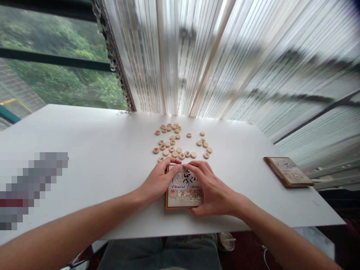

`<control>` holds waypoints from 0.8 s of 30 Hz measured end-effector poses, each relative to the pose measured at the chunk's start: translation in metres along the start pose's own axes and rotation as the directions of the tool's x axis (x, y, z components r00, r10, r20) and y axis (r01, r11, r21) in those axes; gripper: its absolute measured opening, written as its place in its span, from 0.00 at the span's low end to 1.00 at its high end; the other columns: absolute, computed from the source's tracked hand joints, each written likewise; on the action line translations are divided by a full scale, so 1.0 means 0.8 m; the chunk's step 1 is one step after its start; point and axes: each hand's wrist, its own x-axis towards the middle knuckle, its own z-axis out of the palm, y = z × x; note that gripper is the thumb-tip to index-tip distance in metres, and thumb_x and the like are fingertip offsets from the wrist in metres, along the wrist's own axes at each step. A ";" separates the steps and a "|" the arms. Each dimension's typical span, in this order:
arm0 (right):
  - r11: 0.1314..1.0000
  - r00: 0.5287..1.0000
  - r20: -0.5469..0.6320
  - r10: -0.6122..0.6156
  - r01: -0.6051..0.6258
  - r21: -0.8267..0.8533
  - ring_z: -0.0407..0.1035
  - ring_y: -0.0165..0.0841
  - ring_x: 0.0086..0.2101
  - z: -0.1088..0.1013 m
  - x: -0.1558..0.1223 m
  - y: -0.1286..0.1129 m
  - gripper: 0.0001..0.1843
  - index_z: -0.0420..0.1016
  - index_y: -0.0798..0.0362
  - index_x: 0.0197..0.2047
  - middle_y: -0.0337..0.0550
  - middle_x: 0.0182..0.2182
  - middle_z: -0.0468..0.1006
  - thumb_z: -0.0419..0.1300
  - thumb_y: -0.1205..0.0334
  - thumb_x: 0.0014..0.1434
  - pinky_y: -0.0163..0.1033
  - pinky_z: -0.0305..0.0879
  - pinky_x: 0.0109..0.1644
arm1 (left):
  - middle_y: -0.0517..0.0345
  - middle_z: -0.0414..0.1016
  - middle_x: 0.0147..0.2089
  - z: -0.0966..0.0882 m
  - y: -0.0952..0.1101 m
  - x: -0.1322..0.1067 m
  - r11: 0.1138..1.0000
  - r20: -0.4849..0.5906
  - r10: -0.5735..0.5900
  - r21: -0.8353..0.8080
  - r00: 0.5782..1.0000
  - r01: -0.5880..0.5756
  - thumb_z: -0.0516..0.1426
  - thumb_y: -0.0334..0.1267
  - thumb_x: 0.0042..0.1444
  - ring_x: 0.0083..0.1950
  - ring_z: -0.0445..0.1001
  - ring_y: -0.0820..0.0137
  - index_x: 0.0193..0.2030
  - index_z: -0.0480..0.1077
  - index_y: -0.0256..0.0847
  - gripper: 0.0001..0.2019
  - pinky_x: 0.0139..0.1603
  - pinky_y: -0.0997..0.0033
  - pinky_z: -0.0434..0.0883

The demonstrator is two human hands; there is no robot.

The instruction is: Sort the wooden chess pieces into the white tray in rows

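A flat Chinese chess box [182, 192] with a printed lid lies on the white table [98, 165] near its front edge. My left hand [159, 180] grips the box's left edge, fingers curled over the far corner. My right hand [209, 187] clasps the right side, fingers bent over the top edge and thumb under the near corner. Just beyond the box, several round wooden chess pieces [177, 144] lie scattered on the table.
A second flat box part [288, 171] with a brown rim lies at the table's right edge. Vertical blinds hang behind the table, with a window to the left. A blurred-out patch covers the left of the table.
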 end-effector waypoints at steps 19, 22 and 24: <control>0.128 0.696 0.121 0.708 -0.295 0.947 0.75 0.33 0.27 0.016 0.084 -0.002 0.28 0.78 0.51 0.37 0.38 0.27 0.81 0.81 0.42 0.43 0.37 0.72 0.31 | 0.62 0.75 0.32 0.006 0.000 0.025 0.956 -0.134 -0.009 -0.293 0.991 -0.031 0.64 0.51 0.62 0.32 0.74 0.71 0.41 0.68 0.41 0.16 0.35 0.74 0.74; 0.109 0.675 0.120 0.728 -0.286 0.952 0.74 0.31 0.26 0.021 0.079 -0.002 0.27 0.77 0.51 0.34 0.37 0.26 0.81 0.81 0.42 0.44 0.36 0.72 0.31 | 0.62 0.75 0.32 0.011 -0.006 0.024 0.968 -0.159 0.010 -0.247 0.987 -0.050 0.64 0.53 0.62 0.32 0.74 0.71 0.39 0.66 0.41 0.18 0.35 0.74 0.73; 0.112 0.672 0.110 0.732 -0.278 0.954 0.74 0.31 0.26 0.023 0.077 -0.003 0.27 0.77 0.52 0.34 0.37 0.25 0.81 0.82 0.43 0.43 0.36 0.72 0.31 | 0.61 0.75 0.33 0.011 -0.009 0.023 0.984 -0.181 0.044 -0.165 0.982 -0.074 0.64 0.53 0.63 0.33 0.75 0.70 0.39 0.67 0.41 0.17 0.34 0.74 0.73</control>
